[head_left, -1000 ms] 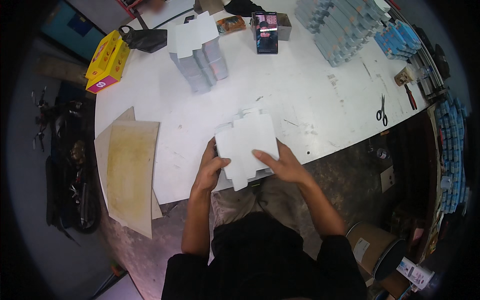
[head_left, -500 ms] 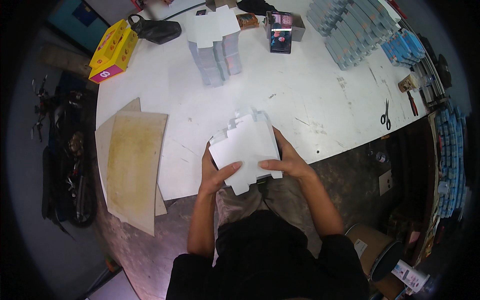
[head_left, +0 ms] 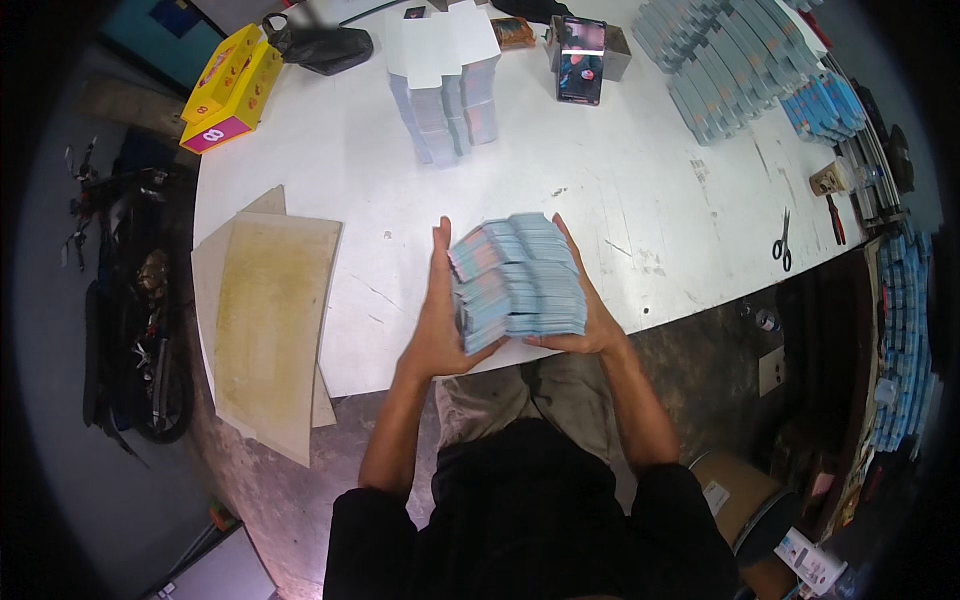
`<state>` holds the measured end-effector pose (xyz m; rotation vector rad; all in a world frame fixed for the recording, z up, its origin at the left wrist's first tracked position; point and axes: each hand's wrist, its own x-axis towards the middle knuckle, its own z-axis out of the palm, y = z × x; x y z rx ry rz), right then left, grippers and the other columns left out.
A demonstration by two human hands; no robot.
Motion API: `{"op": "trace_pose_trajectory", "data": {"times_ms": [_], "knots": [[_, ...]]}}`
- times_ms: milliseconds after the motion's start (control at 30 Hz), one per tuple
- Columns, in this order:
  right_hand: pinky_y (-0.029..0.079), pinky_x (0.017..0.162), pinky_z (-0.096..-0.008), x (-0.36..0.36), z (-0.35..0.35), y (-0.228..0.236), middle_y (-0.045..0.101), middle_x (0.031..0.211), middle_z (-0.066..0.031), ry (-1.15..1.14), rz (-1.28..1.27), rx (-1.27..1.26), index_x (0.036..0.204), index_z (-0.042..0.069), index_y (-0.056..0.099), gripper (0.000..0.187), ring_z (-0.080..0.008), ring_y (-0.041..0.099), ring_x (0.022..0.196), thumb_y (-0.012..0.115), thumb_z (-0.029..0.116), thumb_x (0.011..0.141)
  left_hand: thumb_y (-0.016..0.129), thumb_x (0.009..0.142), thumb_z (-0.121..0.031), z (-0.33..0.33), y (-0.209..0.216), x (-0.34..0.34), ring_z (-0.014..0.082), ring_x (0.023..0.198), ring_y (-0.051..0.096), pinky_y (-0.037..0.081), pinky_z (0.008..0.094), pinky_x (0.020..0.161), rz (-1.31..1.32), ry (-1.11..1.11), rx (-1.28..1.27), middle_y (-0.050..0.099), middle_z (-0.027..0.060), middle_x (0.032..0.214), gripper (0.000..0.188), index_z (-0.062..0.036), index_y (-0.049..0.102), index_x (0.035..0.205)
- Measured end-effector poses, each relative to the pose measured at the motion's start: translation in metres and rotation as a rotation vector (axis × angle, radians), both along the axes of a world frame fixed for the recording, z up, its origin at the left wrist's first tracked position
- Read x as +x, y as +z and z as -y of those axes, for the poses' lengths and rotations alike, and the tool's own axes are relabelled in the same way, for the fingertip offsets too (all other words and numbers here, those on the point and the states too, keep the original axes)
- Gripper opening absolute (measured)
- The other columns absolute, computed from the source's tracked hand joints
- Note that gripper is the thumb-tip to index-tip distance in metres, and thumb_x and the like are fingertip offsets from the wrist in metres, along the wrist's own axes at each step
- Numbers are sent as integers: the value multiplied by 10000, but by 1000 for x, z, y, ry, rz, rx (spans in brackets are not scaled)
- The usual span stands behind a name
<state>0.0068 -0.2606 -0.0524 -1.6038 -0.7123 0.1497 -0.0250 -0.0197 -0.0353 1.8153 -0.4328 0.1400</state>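
Between my two hands is a thick stack of flat, die-cut card box blanks (head_left: 520,285), its pale blue and pinkish edges turned up toward me. My left hand (head_left: 437,325) presses its left side, with the thumb along the near end. On the opposite side my right hand (head_left: 592,320) grips it, thumb also at the near end. The stack is over the front part of the white table (head_left: 380,260); whether it rests on the top I cannot tell. Farther off stands another tall stack of similar blanks (head_left: 445,60), white face up.
Brown boards (head_left: 270,320) lie at the left, overhanging the front edge. Yellow boxes (head_left: 232,90) and a black bag (head_left: 322,48) are at the far left. A propped phone (head_left: 581,60), grey-blue stacks (head_left: 725,65), scissors (head_left: 784,242) and a cup (head_left: 828,180) are toward the right.
The stack has been tipped from its white face lying up to its layered edges facing up. My thumbs have moved from on top of it to its near end.
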Motion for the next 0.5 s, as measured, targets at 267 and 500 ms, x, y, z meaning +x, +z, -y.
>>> {"op": "trace_pose_trajectory", "data": {"times_ms": [267,500], "knots": [[116,1278,-465,-2,-8,-13,40,1730,-262,-13,-103,124,1640,-28,-93,1538,-356,82,1607,982,344,605,885,733,-344,28,-6,-11,379,1591,135,153,463,1277,-3,25,-178,-98,294,1713,1453,66,-217,1587],[93,1280,-462,-3,-16,-16,7,1731,-261,-36,-177,285,1636,-35,-103,1512,-350,34,1612,958,344,628,857,715,-369,22,1,-6,384,1564,213,243,479,1248,-33,5,-233,-10,280,1713,1468,40,-253,1584]]}}
